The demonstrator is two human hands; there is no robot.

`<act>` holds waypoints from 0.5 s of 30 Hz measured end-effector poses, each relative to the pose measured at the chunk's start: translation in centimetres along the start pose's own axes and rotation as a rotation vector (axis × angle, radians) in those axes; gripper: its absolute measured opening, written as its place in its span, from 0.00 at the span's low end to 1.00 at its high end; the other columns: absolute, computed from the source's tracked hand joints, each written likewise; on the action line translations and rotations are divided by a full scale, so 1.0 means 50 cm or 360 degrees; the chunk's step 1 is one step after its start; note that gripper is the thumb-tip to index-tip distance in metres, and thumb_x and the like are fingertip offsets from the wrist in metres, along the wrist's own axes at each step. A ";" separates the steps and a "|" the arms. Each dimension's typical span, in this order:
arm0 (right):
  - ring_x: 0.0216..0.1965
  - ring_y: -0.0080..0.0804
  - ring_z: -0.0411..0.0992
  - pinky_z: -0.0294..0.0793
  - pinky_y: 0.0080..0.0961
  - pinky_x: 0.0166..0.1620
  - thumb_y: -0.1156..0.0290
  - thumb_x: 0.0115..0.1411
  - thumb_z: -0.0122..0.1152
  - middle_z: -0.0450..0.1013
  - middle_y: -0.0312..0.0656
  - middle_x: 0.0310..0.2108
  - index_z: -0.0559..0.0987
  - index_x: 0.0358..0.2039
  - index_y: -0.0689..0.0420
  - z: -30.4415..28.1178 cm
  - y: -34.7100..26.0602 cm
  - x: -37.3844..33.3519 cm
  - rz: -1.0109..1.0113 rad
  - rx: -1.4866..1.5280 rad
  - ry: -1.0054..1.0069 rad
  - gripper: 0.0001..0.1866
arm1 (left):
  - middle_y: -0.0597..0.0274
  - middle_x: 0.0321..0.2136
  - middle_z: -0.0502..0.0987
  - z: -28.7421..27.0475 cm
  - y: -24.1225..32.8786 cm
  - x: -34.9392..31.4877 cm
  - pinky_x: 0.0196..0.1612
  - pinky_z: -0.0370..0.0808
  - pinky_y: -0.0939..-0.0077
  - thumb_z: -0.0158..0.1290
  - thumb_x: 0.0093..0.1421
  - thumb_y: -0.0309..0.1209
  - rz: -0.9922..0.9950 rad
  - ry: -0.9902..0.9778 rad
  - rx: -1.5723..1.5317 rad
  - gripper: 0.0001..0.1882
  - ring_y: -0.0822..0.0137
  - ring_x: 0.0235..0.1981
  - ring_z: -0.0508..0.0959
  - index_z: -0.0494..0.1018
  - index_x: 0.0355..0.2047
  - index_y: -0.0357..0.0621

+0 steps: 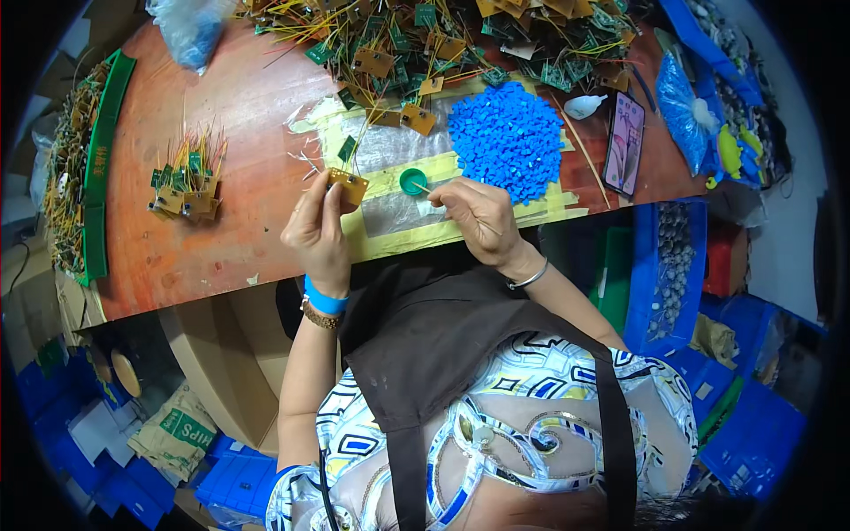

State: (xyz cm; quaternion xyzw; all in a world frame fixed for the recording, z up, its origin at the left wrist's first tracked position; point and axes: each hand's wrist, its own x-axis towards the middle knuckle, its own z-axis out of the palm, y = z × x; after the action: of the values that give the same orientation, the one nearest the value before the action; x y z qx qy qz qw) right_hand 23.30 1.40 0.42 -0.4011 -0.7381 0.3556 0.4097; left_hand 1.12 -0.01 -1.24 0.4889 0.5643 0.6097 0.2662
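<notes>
My left hand (317, 237) pinches a small tan circuit board (351, 188) between thumb and fingers. Thin wires rise from that board to a little green board (347, 148). In my right hand (482, 219) is a thin stick (425, 188), gripped near its end, with its tip at a small round green cup (411, 182). The cup sits on the taped part of the table, between my two hands. Just beyond my right hand lies a pile of small blue plastic pieces (506, 142).
A big heap of wired circuit boards (372, 62) covers the table's far side. A smaller cluster of boards (188, 196) lies left, near a green-edged bin (96, 177). On the right are a phone (624, 146), a small white bottle (583, 106) and blue bins (670, 265).
</notes>
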 end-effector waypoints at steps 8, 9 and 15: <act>0.27 0.27 0.73 0.72 0.22 0.32 0.54 0.72 0.40 0.77 0.45 0.32 0.79 0.36 0.65 -0.008 -0.068 0.024 -0.0043 0.0464 0.0039 0.27 | 0.57 0.31 0.80 0.016 0.036 -0.001 0.33 0.78 0.79 0.54 0.63 0.20 -0.0219 -0.0265 0.0086 0.13 0.73 0.30 0.81 0.77 0.48 0.33; 0.27 0.27 0.73 0.73 0.22 0.32 0.53 0.73 0.39 0.77 0.45 0.33 0.80 0.37 0.65 -0.004 -0.070 0.026 -0.0050 0.0470 0.0010 0.28 | 0.58 0.32 0.80 0.019 0.053 0.000 0.35 0.78 0.79 0.54 0.63 0.20 -0.0574 -0.0373 -0.0238 0.15 0.72 0.31 0.81 0.75 0.50 0.32; 0.29 0.28 0.73 0.74 0.21 0.35 0.53 0.72 0.40 0.77 0.45 0.33 0.79 0.37 0.65 0.011 -0.063 0.025 -0.0028 0.0483 0.0008 0.28 | 0.57 0.36 0.79 0.017 0.088 0.001 0.41 0.79 0.80 0.55 0.62 0.20 -0.1079 -0.0550 -0.0717 0.23 0.70 0.35 0.81 0.68 0.57 0.31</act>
State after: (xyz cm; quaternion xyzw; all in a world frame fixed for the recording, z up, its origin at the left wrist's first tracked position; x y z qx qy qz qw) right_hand 21.44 1.05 3.30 -0.3290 -0.6783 0.4585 0.4705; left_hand 2.85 -0.59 2.85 0.3007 0.4930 0.5049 0.6416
